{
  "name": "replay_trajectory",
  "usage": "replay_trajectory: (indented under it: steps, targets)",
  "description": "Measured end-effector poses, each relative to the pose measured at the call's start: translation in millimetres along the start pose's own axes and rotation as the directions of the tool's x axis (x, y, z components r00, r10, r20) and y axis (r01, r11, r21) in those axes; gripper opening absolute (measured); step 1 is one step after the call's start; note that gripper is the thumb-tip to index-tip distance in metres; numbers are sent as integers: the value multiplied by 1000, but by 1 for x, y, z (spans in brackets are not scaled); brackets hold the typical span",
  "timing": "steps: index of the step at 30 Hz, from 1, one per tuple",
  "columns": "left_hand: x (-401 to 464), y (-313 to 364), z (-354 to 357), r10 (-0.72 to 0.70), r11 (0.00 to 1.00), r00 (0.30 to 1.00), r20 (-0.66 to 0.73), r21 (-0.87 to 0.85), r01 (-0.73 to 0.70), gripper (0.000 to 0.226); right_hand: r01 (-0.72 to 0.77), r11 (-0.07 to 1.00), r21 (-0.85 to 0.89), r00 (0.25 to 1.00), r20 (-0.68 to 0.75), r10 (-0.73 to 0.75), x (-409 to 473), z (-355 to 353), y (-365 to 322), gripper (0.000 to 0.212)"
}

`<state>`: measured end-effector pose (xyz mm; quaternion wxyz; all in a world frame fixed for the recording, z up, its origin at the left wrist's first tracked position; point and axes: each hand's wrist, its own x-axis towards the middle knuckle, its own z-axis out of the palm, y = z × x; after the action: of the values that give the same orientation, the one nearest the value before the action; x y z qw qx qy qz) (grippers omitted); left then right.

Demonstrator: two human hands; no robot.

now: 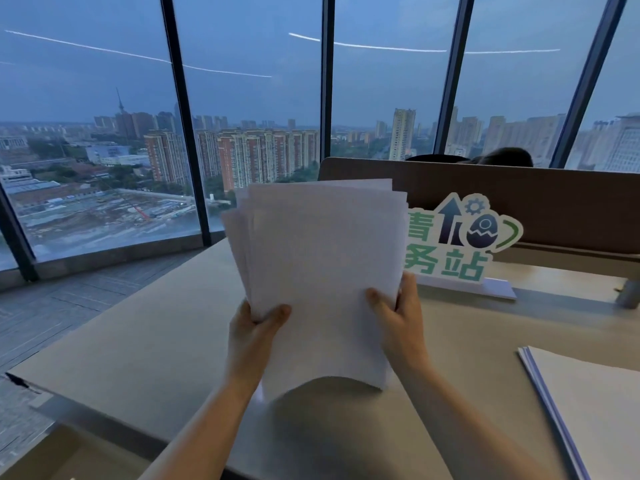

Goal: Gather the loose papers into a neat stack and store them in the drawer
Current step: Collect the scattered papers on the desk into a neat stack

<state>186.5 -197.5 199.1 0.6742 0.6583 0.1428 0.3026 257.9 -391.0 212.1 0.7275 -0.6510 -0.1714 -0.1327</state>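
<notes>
You hold the sheaf of papers (322, 271) upright in front of you, above the tabletop (145, 337), its long axis running nearly vertical and leaning a little away from you, blank faces toward you. The top edges fan out unevenly to the left, so the sheets are not squared; the bottom edge bows upward in an arch between your wrists, and I cannot tell whether its corners touch the tabletop. Your left hand (252, 337) pinches the lower left edge, its thumb pressed on the front sheet and its fingers hidden behind. Your right hand (398, 317) clamps the lower right edge the same way, thumb in front and fingers (410, 289) wrapped round the side. A second pile of paper (588, 410) lies flat on the tabletop at your right, well apart from the sheaf. Just behind the sheaf, to the right, a green and white sign (457, 240) stands on its base before a brown divider panel (554, 206). The windows (104, 133) fill the view beyond.
</notes>
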Motion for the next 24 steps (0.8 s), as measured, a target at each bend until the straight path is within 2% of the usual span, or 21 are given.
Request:
replay_trajectory:
  steps: [6, 10, 16, 20, 24]
  targets:
    - [-12, -13, 13, -51, 998, 999, 10, 37, 51, 17, -55, 998, -40, 996, -75, 51, -14, -7, 22, 31]
    - [-11, -12, 14, -61, 998, 998, 29, -2, 61, 20, -36, 999, -40, 996, -78, 33, -15, -6, 20, 18]
    - [-19, -27, 16, -134, 989, 991, -7, 58, 134, 14, -165, 978, -127, 986, -32, 162, -27, -12, 34, 35]
    - [-18, -20, 25, -87, 987, 996, -3, 136, 86, 13, -150, 971, -186, 988, -73, 139, -23, -17, 29, 26]
    - [-18, -12, 40, -42, 982, 997, 62, 186, 30, 19, -148, 968, -204, 983, -136, 122, -17, -36, 17, 23]
